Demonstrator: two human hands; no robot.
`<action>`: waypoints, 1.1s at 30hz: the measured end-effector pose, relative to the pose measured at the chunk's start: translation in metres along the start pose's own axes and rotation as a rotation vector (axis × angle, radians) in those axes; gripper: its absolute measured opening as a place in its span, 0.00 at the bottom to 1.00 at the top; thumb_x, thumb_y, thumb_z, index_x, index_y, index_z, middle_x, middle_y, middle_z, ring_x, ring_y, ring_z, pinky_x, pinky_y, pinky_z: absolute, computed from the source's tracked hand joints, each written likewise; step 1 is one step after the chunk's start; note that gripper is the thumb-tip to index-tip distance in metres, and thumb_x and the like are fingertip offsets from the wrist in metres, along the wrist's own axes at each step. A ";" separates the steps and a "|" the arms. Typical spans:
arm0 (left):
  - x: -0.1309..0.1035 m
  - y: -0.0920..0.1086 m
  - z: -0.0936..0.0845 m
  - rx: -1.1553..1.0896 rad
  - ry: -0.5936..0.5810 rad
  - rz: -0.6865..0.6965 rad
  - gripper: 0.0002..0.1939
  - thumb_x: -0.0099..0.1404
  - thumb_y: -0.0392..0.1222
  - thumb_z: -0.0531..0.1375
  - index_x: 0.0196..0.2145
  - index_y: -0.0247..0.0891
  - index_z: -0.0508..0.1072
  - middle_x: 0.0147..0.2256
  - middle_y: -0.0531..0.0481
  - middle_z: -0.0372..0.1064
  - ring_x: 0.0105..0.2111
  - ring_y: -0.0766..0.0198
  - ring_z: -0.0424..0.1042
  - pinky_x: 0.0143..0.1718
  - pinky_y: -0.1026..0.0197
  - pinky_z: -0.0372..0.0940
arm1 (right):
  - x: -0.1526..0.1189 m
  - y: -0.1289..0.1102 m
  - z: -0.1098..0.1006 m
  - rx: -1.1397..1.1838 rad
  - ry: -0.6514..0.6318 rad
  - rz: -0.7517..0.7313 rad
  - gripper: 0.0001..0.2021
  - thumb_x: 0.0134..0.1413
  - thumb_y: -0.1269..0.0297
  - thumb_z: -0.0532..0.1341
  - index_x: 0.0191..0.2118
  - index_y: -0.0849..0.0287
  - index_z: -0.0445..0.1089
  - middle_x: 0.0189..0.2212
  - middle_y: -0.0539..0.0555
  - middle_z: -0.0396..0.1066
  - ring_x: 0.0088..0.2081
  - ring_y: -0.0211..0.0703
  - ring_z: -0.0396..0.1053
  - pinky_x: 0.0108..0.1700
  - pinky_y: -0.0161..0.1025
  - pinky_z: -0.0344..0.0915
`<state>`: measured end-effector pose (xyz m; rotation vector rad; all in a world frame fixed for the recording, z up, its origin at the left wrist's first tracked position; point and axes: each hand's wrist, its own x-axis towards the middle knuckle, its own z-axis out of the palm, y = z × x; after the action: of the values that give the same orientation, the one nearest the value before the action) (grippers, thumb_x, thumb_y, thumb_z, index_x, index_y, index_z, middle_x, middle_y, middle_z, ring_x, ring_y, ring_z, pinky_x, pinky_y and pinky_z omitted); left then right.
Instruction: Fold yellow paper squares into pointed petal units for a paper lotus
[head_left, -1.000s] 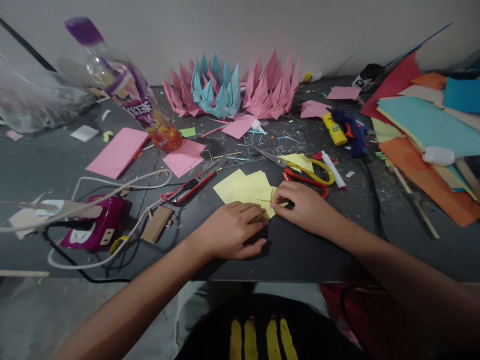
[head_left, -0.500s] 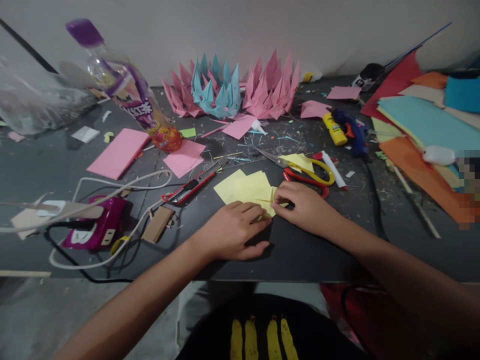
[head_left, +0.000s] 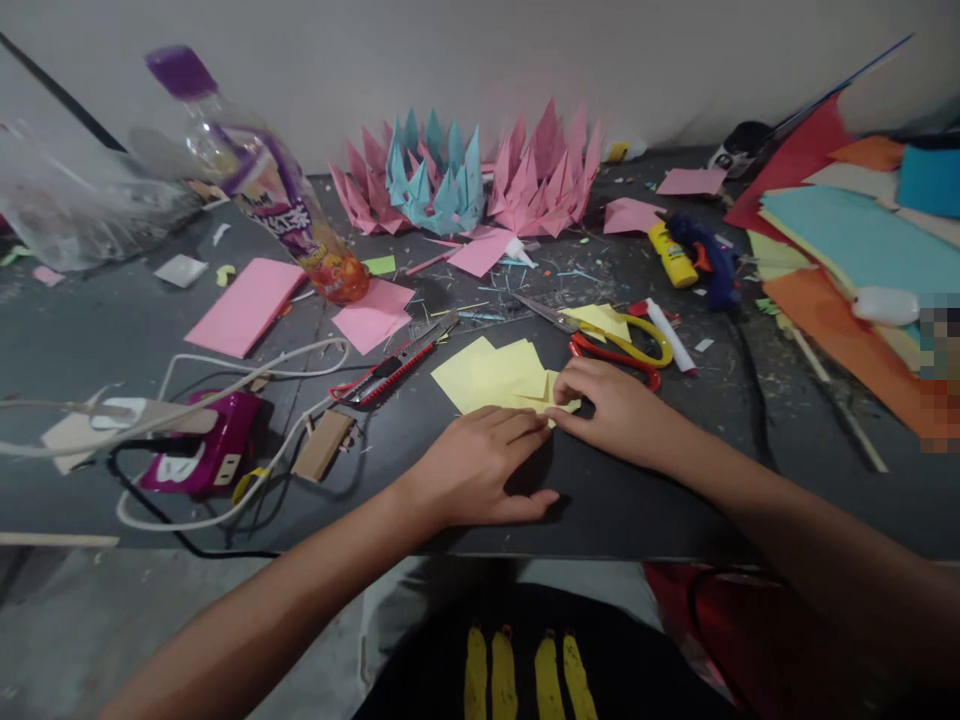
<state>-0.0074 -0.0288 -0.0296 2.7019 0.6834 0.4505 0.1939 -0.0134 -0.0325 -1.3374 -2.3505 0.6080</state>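
Observation:
Yellow paper sheets (head_left: 491, 372) lie overlapping on the dark table in front of me. My left hand (head_left: 487, 465) rests with fingers stretched along their near edge and the thumb apart. From the right, my right hand (head_left: 611, 405) pinches a folded yellow paper (head_left: 564, 388) between thumb and fingers; part of it is hidden beneath the fingers. Just behind that hand lie scissors (head_left: 630, 338) with one yellow and one red handle, a yellow scrap under the blades. A red utility knife (head_left: 394, 362) lies left of the sheets.
Pink and blue folded-paper rings (head_left: 541, 185) stand along the wall, near a tilted-looking drink bottle (head_left: 289, 215). At left are a purple power adapter (head_left: 217, 440) and looping cables. A blue glue gun (head_left: 712, 265) and stacked coloured paper (head_left: 847, 235) occupy the right.
My left fingers have straightened and slid slightly right along the paper's near edge. My right fingertips have come a little lower and closer to me, still on the folded paper.

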 end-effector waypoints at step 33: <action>0.003 -0.007 0.006 0.154 0.179 0.097 0.09 0.66 0.34 0.50 0.41 0.34 0.69 0.40 0.46 0.71 0.41 0.61 0.69 0.41 0.58 0.66 | -0.007 0.006 -0.007 -0.158 0.043 0.026 0.07 0.50 0.65 0.62 0.36 0.60 0.68 0.36 0.57 0.68 0.41 0.50 0.67 0.44 0.45 0.63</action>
<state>-0.0052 -0.0227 -0.0364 2.8740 0.6603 0.6981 0.2055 -0.0157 -0.0303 -1.4347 -2.3925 0.4036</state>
